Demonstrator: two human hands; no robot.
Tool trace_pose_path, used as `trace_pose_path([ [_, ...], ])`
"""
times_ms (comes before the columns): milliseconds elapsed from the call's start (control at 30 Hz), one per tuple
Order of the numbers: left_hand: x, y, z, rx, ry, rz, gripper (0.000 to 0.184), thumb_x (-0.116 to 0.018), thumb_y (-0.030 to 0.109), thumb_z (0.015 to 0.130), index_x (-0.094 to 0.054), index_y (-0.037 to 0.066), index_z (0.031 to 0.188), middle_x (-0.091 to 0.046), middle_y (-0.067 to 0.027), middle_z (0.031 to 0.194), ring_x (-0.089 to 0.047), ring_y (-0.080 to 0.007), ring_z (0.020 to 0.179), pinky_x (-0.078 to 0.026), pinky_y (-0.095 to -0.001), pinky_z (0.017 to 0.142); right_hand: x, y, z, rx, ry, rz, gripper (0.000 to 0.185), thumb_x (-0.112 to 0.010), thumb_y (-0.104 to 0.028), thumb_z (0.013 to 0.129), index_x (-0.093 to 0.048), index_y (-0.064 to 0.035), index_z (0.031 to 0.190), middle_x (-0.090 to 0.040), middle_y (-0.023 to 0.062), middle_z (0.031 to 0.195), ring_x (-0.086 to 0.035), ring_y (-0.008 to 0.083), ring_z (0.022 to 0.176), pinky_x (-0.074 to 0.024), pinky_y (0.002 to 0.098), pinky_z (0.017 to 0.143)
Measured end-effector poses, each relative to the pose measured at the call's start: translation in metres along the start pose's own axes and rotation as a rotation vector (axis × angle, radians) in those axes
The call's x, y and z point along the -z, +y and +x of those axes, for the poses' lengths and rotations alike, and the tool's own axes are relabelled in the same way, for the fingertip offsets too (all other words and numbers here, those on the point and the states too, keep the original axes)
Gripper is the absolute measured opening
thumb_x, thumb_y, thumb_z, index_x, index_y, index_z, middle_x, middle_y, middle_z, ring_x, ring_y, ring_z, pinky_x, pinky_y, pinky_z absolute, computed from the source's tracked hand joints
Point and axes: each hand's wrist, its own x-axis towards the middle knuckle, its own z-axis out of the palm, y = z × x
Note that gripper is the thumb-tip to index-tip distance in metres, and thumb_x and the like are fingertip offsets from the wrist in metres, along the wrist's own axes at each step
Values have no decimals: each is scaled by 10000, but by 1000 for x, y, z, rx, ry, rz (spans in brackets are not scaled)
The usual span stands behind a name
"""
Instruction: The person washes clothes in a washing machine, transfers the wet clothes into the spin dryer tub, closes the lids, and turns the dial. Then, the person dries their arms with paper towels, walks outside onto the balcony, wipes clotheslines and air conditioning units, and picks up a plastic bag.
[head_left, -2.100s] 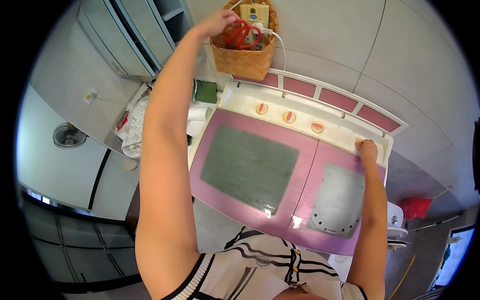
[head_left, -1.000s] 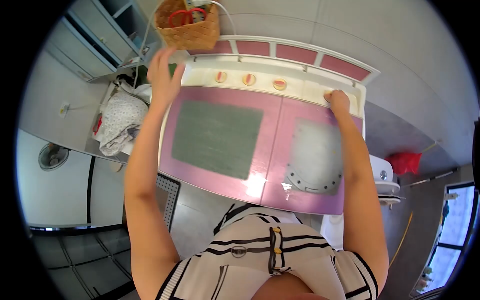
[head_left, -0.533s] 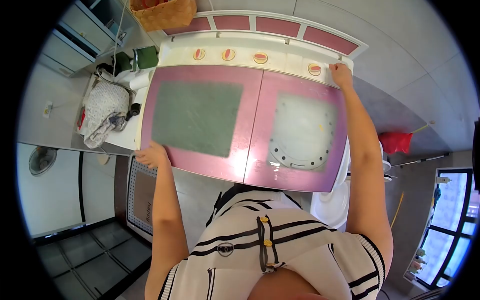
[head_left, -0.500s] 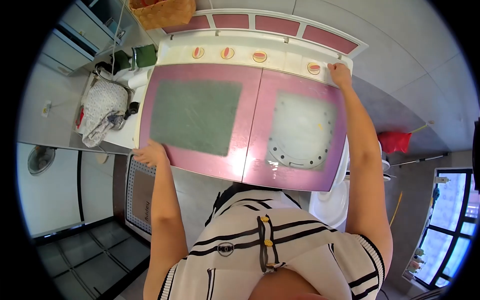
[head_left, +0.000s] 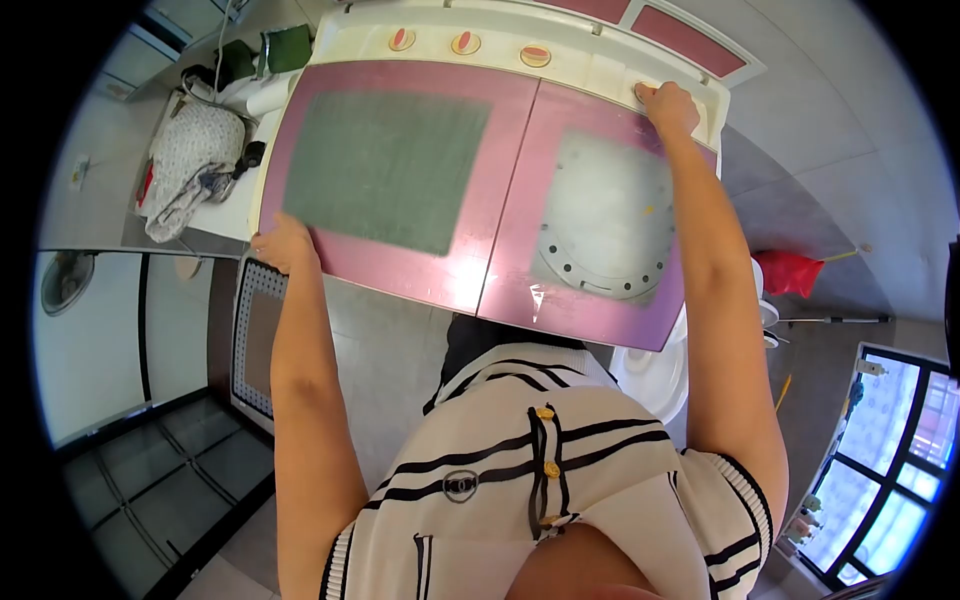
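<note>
A twin-tub washing machine (head_left: 400, 275) with pink lids stands in front of me. Its left lid has a dark window (head_left: 385, 170), and through the right lid's cloudy window (head_left: 605, 215) a round rim with holes shows. My right hand (head_left: 672, 108) is closed on the rightmost control knob (head_left: 640, 92), which its fingers mostly cover. Three more round knobs, the left knob (head_left: 401, 39), the middle knob (head_left: 466, 42) and another knob (head_left: 535, 55), sit along the cream panel. My left hand (head_left: 287, 244) grips the machine's front left corner, thumb towards the lid; some fingertips are hidden.
Left of the machine, a patterned cloth bundle (head_left: 195, 150) lies on a white surface beside a green item (head_left: 286, 50). A grey mat (head_left: 255, 335) is on the floor at left. White basins (head_left: 650, 380) and a red bag (head_left: 788, 273) are at right.
My right hand has moved left from the panel's right end onto the rightmost knob. My left hand stays at the front left corner, its fingers drawn in more. The view has tilted down.
</note>
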Motion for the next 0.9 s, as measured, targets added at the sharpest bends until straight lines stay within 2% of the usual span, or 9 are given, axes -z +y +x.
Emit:
trace_pose_path([
  [133,5,1,-2,-18,-25,-32,653,-535,472,783,-401,49,1262,-484,-210,1219,-537,-375,1085,-448,-468,873,-6,-4,9,25,1,-36,397,-632,-402,790,-685,-64,992,-666,180,1024,-645,332,956,-515,417,787],
  [333,9,4,-8,-11,-30,-38,667,-536,496,769,-408,49,1247,-484,-220,1212,-538,-370,1071,-448,-461,863,-33,20,48,259,-72,-115,388,-647,-326,794,-652,-48,1064,-649,176,1060,-632,329,957,-506,429,799],
  [367,7,3,-7,-9,-24,-27,669,-538,500,767,-410,51,1245,-486,-219,1208,-540,-369,1066,-448,-461,861,-33,28,41,384,32,-130,399,-645,-312,802,-630,-51,1103,-630,177,1084,-615,332,967,-497,429,809],
  [433,9,4,-6,-7,-25,-16,670,-542,507,764,-413,56,1241,-484,-218,1206,-541,-366,1062,-450,-460,856,-11,36,-8,629,248,-149,432,-642,-284,818,-585,-57,1181,-591,178,1132,-582,338,987,-480,430,827],
  [500,12,6,-8,1,-41,-15,669,-546,511,761,-416,59,1238,-476,-215,1211,-539,-363,1064,-453,-460,851,1,57,-73,868,257,-24,521,-648,-305,818,-523,-58,1259,-525,168,1213,-530,339,1006,-458,436,833],
  [567,6,4,-5,-13,-22,-8,661,-554,511,761,-421,63,1229,-468,-210,1206,-537,-362,1065,-457,-458,842,17,88,-175,1025,153,121,519,-716,-228,737,-559,-87,1210,-540,145,1120,-525,313,954,-441,431,816],
  [633,3,3,-3,-17,-25,7,654,-561,513,760,-427,68,1221,-462,-204,1198,-534,-359,1066,-458,-455,839,-16,158,-257,1152,-12,222,465,-725,-263,731,-591,-122,1153,-541,119,1129,-528,315,981,-423,445,831],
  [800,4,0,-2,-21,-66,34,640,-575,528,763,-439,85,1205,-451,-191,1175,-521,-346,1067,-453,-446,844,7,161,-339,867,103,52,367,-719,-362,714,-619,-153,999,-550,79,1089,-527,275,1002,-343,440,884],
  [900,2,-3,3,-31,-89,-25,638,-578,534,765,-441,92,1203,-430,-194,1198,-502,-342,1083,-454,-445,839,4,163,-335,885,187,28,334,-712,-419,718,-613,-145,879,-552,80,1060,-514,271,986,-305,435,887],
])
